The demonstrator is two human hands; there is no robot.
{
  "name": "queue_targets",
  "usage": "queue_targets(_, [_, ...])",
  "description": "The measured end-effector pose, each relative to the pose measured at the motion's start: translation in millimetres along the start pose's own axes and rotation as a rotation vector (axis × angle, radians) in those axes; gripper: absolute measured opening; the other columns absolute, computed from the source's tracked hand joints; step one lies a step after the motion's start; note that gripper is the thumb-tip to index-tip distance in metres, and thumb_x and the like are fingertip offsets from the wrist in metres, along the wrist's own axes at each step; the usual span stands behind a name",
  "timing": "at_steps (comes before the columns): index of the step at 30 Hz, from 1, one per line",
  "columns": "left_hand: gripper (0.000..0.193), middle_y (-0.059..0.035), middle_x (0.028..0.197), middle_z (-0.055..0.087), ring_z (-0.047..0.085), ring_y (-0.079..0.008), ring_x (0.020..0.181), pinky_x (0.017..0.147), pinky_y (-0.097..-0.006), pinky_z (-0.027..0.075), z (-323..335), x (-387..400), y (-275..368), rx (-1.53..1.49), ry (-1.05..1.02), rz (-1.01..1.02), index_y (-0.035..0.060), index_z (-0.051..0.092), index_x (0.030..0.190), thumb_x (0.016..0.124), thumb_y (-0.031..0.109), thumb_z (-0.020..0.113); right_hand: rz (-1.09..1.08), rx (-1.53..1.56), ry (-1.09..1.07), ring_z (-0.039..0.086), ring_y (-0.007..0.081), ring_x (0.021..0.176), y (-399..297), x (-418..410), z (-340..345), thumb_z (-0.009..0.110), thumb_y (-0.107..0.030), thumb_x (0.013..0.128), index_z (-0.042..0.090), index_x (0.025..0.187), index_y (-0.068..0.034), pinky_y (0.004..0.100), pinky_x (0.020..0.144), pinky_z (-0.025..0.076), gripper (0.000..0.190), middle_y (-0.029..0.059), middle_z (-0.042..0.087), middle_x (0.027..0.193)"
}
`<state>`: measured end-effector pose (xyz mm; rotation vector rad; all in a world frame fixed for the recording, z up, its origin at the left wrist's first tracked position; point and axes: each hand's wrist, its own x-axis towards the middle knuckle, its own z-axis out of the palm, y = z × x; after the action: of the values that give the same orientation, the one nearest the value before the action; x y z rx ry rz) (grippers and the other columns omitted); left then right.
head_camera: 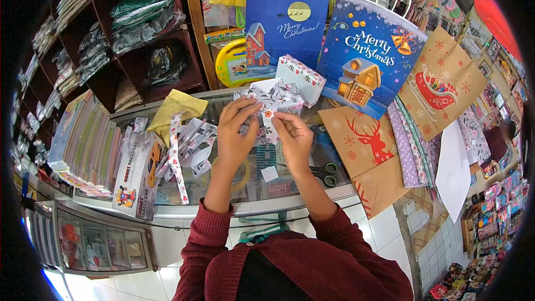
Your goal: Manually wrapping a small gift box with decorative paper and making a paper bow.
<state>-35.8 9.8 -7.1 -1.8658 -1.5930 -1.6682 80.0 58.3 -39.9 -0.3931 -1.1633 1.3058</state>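
Note:
On the glass display counter (250, 192), a box in leaf-patterned gift wrap (288, 96) lies in front of me. My right hand (294, 138) pinches a small patterned paper piece (269, 125) with an orange flower between thumb and fingers, against the near side of the box. My left hand (238, 129) rests beside it with fingers spread and bent over the wrap; whether it grips anything cannot be told. A second flower-wrapped box (301, 79) leans behind. Black-and-green scissors (328, 174) lie by my right wrist. A small white paper square (269, 173) lies nearer me.
Paper scraps (198, 146), a yellow cloth (177, 110) and a toy car box (138, 175) are at left. Blue Christmas gift bags (368, 58) stand behind. Brown paper bags (363, 138) and wrapping paper rolls (407, 146) are at right. A tape roll (242, 177) shows near my left forearm.

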Motion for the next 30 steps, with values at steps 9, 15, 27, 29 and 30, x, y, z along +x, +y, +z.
queue_targets(9, [0.026,-0.0078,0.101,0.061,0.053,-0.0260,0.102,0.089,-0.0355,0.039,1.4,0.0,0.1,0.019,0.020,0.013,0.0062,0.065,0.095,0.071,-0.003,0.058,0.030,0.018,0.014,0.058,0.0105,0.088,3.0,-1.5,0.3,0.059,0.003,0.080,0.059,0.095,0.004,0.0207,0.078,0.045,0.014,0.0077,0.061,0.094])
queue_targets(15, [0.026,-0.0081,0.100,0.061,0.054,-0.0262,0.101,0.088,-0.0355,0.040,1.6,-1.1,-1.3,0.019,0.022,0.019,0.0063,0.065,0.095,0.071,-0.003,0.058,0.037,0.129,0.015,0.058,0.0100,0.085,-1.3,-2.0,4.5,0.060,0.004,0.079,0.059,0.091,0.004,0.0196,0.074,0.045,0.012,0.0082,0.062,0.091])
queue_targets(27, [0.027,-0.0078,0.100,0.061,0.053,-0.0264,0.102,0.089,-0.0355,0.039,1.2,-0.1,0.5,0.023,0.031,0.011,0.0070,0.065,0.095,0.071,-0.003,0.058,0.078,0.089,0.096,0.058,0.0102,0.082,-3.8,-1.4,10.0,0.061,0.005,0.078,0.059,0.089,0.003,0.0201,0.073,0.046,0.011,0.0081,0.062,0.089])
queue_targets(29, [0.026,-0.0076,0.099,0.061,0.053,-0.0261,0.102,0.089,-0.0353,0.039,0.6,-0.8,1.0,0.020,0.030,0.007,0.0070,0.065,0.095,0.071,-0.002,0.059,0.067,0.121,0.086,0.058,0.0102,0.082,-2.5,-1.8,10.2,0.061,0.005,0.078,0.059,0.088,0.002,0.0202,0.074,0.046,0.011,0.0069,0.062,0.089])
queue_targets(30, [0.025,-0.0074,0.099,0.061,0.054,-0.0258,0.101,0.089,-0.0350,0.039,1.0,-0.5,1.5,0.016,0.031,0.004,0.0071,0.066,0.094,0.071,-0.001,0.060,0.066,0.120,0.084,0.058,0.0102,0.082,-2.4,-1.5,9.7,0.061,0.005,0.078,0.059,0.088,0.002,0.0202,0.074,0.046,0.011,0.0069,0.062,0.089])
